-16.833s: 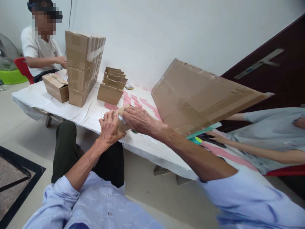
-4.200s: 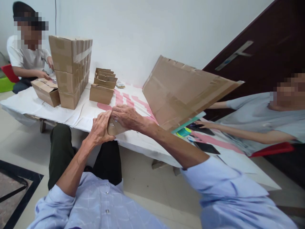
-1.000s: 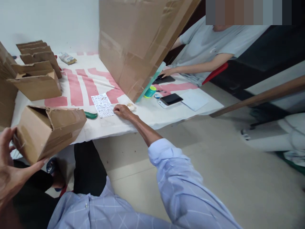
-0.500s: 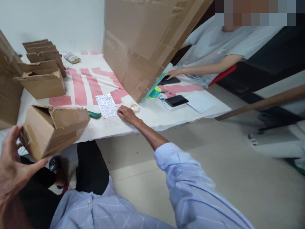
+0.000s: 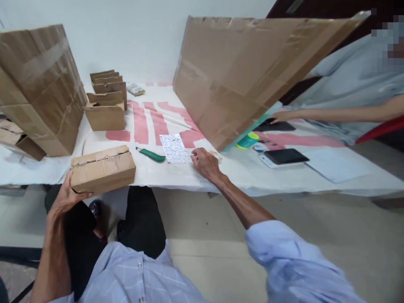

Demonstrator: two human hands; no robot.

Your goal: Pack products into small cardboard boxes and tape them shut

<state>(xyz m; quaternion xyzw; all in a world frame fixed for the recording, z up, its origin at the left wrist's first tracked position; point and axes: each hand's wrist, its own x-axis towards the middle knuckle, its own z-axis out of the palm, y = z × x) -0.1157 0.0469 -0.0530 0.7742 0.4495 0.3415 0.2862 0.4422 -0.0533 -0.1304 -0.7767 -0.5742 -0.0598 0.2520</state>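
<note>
A closed cardboard box (image 5: 104,170), its top seam torn and ragged, lies at the table's front edge. My left hand (image 5: 65,198) grips its left end, thumb along the lower front. Past the box's right end is a green utility knife (image 5: 152,155), its tip pointing left. Beside the knife rests a white sheet with small printed shapes (image 5: 174,148). At the sheet's right edge is my right hand (image 5: 206,164), fingers curled in; whatever they pinch is hidden. Just behind that hand a small pale crumpled item (image 5: 217,156) partly shows.
Open cardboard boxes (image 5: 105,118) stand in a row behind. Large cardboard panels rise at left (image 5: 41,88) and right (image 5: 246,71). Further right are a green-yellow tape roll (image 5: 248,141), a phone (image 5: 290,156), paper (image 5: 336,164) and another person's arm (image 5: 344,113).
The box has gone from tilted over the table edge to lying level, torn seam up, with my left hand still on it. My right hand stays by the sheet. The view has swung left.
</note>
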